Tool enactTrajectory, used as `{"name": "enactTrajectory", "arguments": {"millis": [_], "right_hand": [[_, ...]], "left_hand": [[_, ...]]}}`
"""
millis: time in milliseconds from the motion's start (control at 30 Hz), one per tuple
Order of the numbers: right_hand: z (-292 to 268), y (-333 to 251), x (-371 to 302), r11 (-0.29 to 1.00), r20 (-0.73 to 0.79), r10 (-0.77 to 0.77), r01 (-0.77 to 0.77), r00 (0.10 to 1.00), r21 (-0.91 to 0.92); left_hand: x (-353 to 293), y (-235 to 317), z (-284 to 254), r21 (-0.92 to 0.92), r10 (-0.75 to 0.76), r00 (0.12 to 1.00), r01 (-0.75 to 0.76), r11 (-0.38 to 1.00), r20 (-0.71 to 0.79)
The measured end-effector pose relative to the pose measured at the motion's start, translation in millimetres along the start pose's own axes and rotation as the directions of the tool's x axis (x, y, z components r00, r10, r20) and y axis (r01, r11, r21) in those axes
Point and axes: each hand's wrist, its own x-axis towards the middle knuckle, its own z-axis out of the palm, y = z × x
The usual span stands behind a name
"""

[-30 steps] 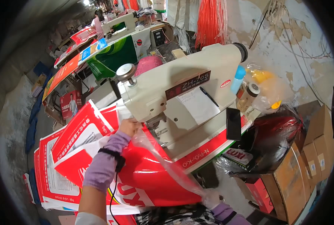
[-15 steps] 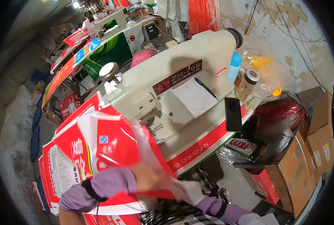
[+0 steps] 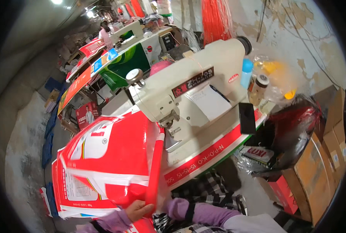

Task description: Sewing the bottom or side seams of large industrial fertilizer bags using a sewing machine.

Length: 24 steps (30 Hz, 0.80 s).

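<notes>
A red-and-white plastic sack [image 3: 126, 143] lies in front of the cream sewing machine [image 3: 196, 73]. Its right edge is folded into a narrow red strip that runs up to the metal needle area [image 3: 172, 126]. Low on that strip, my left hand [image 3: 138, 210] is closed, with thumb and fingers pinching the fold. Beside the lower end of the strip is my right hand [image 3: 163, 200], smeared by motion and partly behind the sack, so its fingers do not show. More red-and-white sacks [image 3: 70, 194] are stacked under this one.
On the machine bed rest a notepad with a pen [image 3: 211, 101] and a black phone [image 3: 247, 118]. A blue-capped bottle [image 3: 246, 73] and a jar [image 3: 259, 87] stand behind them. Cardboard boxes [image 3: 310, 174] are at the right. Farther back a person [image 3: 105, 34] is near another machine.
The sack has been turned and laid flatter, with its folded edge now along the needle area. My left hand has moved down and left; my right hand has drawn back left beside the fold.
</notes>
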Motion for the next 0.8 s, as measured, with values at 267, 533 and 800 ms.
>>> {"name": "enactTrajectory", "arguments": {"millis": [267, 533, 800], "right_hand": [[-15, -23, -28, 0.911, -0.071, -0.283, 0.245, 0.957, -0.332], [-5, -47, -21, 0.584, 0.118, -0.399, 0.351, 0.909, -0.732], [-5, -60, -51, -0.372, 0.079, -0.593, -0.185, 0.801, -0.909]], "left_hand": [[30, 39, 23, -0.566, 0.217, 0.973, -0.221, 0.795, -0.074], [50, 94, 36, 0.859, 0.511, 0.788, -0.484, 0.168, 0.344], [39, 161, 2, 0.879, -0.019, 0.883, -0.468, -0.093, 0.468]]}}
